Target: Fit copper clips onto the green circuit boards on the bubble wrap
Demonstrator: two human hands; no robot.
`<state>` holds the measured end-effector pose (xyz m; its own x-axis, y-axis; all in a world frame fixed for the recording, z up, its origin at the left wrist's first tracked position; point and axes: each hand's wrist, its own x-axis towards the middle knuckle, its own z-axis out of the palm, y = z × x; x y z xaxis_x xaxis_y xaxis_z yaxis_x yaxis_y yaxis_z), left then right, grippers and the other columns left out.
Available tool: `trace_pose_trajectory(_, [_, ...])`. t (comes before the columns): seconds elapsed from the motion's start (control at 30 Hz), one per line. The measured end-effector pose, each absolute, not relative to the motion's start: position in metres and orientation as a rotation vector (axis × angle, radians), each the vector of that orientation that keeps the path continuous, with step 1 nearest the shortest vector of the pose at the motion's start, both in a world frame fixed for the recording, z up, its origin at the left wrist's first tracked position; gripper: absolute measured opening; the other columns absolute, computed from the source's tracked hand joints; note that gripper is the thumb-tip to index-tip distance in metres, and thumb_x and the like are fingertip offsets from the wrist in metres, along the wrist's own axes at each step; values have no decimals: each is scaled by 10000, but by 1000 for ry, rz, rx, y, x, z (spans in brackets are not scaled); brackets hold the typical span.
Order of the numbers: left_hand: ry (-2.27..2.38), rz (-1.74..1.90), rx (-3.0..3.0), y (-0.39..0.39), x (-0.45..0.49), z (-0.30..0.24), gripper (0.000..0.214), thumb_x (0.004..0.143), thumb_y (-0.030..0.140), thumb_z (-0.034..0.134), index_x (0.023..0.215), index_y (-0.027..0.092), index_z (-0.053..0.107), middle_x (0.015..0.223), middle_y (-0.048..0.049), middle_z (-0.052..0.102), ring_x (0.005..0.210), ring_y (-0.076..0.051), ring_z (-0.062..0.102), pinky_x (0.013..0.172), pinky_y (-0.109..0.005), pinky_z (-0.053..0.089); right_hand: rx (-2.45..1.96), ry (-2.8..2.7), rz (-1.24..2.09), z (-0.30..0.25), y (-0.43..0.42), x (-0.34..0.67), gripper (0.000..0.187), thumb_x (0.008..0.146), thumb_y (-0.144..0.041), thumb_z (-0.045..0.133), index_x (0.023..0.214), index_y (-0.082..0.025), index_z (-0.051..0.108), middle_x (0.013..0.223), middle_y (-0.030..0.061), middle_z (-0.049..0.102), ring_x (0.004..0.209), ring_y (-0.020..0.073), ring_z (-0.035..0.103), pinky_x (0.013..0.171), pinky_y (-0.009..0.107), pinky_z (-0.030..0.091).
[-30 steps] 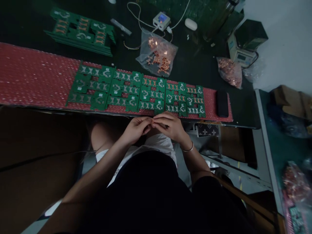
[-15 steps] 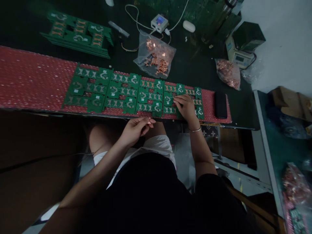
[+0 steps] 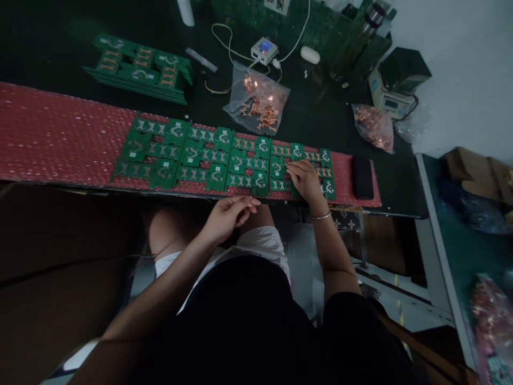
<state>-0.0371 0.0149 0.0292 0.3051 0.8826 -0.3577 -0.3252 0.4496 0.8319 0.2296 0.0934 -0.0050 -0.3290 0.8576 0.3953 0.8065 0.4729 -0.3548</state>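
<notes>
My right hand [image 3: 305, 180] is over a green circuit board [image 3: 277, 167] in the right part of the row, thumb and forefinger pinched at its middle strip. A small copper-coloured piece seems to show at these fingertips. My left hand [image 3: 229, 216] is held just in front of the table edge, palm turned up, thumb pressed on the fingers. What it holds is too small to make out. Several boards lie side by side; copper pieces [image 3: 280, 151] sit on the upper strip of the board near my right hand, while the left boards [image 3: 154, 149] show bare silvery pads.
Red bubble wrap [image 3: 60, 136] lies under the boards. Behind stand a bag of copper pieces [image 3: 260, 104], a stack of boards [image 3: 140, 72] and a small device with a screen [image 3: 264, 49]. At the right are a black phone [image 3: 363, 177] and another copper-filled bag [image 3: 373, 126].
The view has tilted slightly, so the table appears a little lower. My right hand stays at the same board; my left fingers have shifted slightly right.
</notes>
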Motion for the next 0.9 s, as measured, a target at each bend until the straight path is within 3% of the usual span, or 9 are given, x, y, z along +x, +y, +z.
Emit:
trace_pose_trajectory(0.4, [943, 897, 731, 14, -41, 31, 241, 778, 362, 687, 803, 136, 766, 677, -38, 655, 396, -47, 355, 406, -230, 172, -1332, -2231, 63, -5, 93, 228, 241, 986, -201, 502, 1074, -187, 726, 1086, 86, 717, 1046, 223, 589, 967, 419, 509])
trace_pose_trajectory(0.63, [919, 918, 734, 15, -40, 32, 236, 765, 347, 694, 801, 123, 761, 685, -43, 656, 397, -47, 369, 406, -230, 181, -1451, -2370, -70, 8, 87, 230, 261, 970, -221, 501, 1136, -218, 703, 1169, 100, 633, 1115, 266, 527, 987, 471, 467])
trace_pose_trajectory(0.77, [907, 918, 744, 16, -38, 33, 231, 773, 344, 680, 784, 124, 750, 685, -41, 652, 395, -43, 357, 407, -232, 169, -1469, -2388, 3, 17, 81, 222, 269, 947, -167, 497, 1112, -208, 706, 1165, 108, 649, 1140, 281, 527, 994, 499, 457])
trace_pose_trajectory(0.9, [915, 895, 766, 16, -37, 34, 238, 788, 356, 663, 765, 128, 728, 646, -33, 629, 399, -52, 346, 415, -237, 163, -1267, -2224, 203, 38, 65, 193, 153, 947, -274, 578, 1019, -241, 710, 1122, 83, 680, 1084, 240, 597, 970, 475, 489])
